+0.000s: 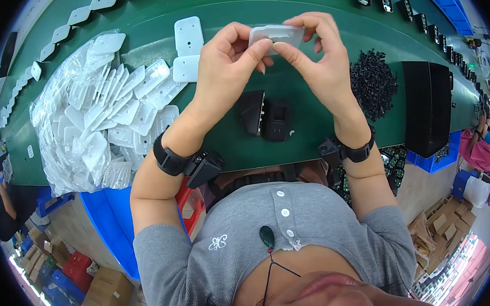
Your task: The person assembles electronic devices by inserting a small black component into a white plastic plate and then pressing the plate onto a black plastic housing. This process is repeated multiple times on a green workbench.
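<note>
Nearest me I see the green worktop's (311, 131) front edge, with blue bins (107, 219) and cardboard boxes (104, 296) on the floor below it. Just past that edge two black housings (265, 117) lie side by side at the middle. A clear bag of white plastic plates (91, 112) sprawls toward the left end, too many to count; a heap of small black clips (372, 82) sits to the right. Two white plates (188, 49) lie farther in. Above them my left hand (224, 63) and right hand (321, 59) both pinch one white plate (276, 35) between fingertips, held off the worktop.
</note>
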`<state>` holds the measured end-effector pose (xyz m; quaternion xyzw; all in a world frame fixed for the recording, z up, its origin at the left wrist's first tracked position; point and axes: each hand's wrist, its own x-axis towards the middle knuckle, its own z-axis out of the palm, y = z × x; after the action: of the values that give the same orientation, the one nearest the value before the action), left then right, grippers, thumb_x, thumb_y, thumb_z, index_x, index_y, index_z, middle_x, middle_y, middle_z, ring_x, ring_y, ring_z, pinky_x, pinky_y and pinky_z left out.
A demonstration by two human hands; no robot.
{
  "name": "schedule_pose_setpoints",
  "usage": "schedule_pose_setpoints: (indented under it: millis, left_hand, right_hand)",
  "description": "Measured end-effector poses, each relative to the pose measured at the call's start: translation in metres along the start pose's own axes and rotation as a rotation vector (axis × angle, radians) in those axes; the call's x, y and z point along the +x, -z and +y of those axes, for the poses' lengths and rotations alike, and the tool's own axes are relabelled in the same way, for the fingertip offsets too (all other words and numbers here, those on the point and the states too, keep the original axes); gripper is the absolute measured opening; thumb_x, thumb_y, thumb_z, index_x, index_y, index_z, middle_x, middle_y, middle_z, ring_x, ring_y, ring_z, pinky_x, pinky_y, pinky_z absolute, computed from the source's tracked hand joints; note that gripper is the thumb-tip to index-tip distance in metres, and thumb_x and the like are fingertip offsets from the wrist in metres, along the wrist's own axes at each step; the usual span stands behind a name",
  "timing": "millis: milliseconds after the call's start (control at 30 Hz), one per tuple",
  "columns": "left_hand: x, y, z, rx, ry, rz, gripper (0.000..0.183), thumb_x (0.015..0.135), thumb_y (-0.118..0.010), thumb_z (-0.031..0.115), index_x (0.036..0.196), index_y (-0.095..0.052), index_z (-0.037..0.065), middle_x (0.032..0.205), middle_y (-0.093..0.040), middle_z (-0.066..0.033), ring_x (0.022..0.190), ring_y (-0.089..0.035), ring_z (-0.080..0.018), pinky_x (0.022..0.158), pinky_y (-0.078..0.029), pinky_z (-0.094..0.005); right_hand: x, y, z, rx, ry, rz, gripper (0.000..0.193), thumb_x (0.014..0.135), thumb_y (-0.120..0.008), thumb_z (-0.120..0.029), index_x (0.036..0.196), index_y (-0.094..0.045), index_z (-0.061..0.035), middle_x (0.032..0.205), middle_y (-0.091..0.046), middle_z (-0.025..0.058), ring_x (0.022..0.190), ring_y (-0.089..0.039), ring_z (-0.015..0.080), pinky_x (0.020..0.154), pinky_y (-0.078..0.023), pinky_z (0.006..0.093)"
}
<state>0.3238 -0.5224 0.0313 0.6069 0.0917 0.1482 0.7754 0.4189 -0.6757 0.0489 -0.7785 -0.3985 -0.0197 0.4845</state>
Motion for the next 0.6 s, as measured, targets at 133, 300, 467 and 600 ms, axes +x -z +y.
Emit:
schedule_pose_setpoints:
  millis: [133, 300, 467, 600]
  left_hand:
    - [-0.001, 0.001, 0.001, 0.032, 0.031, -0.052, 0.012, 0.092, -0.064, 0.008, 0.096, -0.060, -0.003, 0.081, -0.066, -0.0074, 0.070, -0.062, -0.0108, 0.064, -0.049, -0.0226]
    - [0.011, 0.000, 0.000, -0.122, 0.111, -0.075, 0.015, 0.095, -0.059, 0.009, 0.098, -0.060, -0.005, 0.084, -0.067, -0.0092, 0.072, -0.064, -0.0126, 0.065, -0.051, -0.0242]
    - [0.041, 0.023, -0.007, 0.212, 0.139, -0.029, 0.016, 0.095, -0.058, 0.010, 0.098, -0.061, -0.005, 0.083, -0.067, -0.0115, 0.064, -0.063, -0.0144, 0.061, -0.050, -0.0267]
    - [0.063, 0.025, -0.019, 0.770, 0.003, -0.051, 0.015, 0.091, -0.059, 0.014, 0.097, -0.063, 0.001, 0.082, -0.068, -0.0138, 0.073, -0.066, -0.0267, 0.068, -0.051, -0.0367]
  right_hand:
    - [-0.001, 0.004, 0.002, 0.254, -0.228, -0.117, 0.033, 0.078, -0.079, -0.017, 0.097, -0.055, -0.0038, 0.089, -0.057, 0.0023, 0.083, -0.052, 0.0110, 0.071, -0.044, 0.0263]
    - [-0.003, 0.004, 0.013, 0.500, -0.443, -0.125, 0.033, 0.083, -0.077, -0.015, 0.103, -0.053, -0.0045, 0.093, -0.055, 0.0008, 0.084, -0.051, 0.0076, 0.074, -0.042, 0.0215]
    - [0.032, 0.020, 0.021, 0.177, -0.257, -0.175, 0.035, 0.084, -0.076, -0.018, 0.108, -0.055, -0.0026, 0.095, -0.056, 0.0018, 0.086, -0.052, 0.0096, 0.075, -0.043, 0.0258]
    - [0.096, 0.052, 0.074, -0.920, 0.069, 0.197, 0.042, 0.083, -0.073, -0.023, 0.114, -0.058, 0.0002, 0.105, -0.062, 0.0129, 0.093, -0.059, 0.0216, 0.084, -0.047, 0.0352]
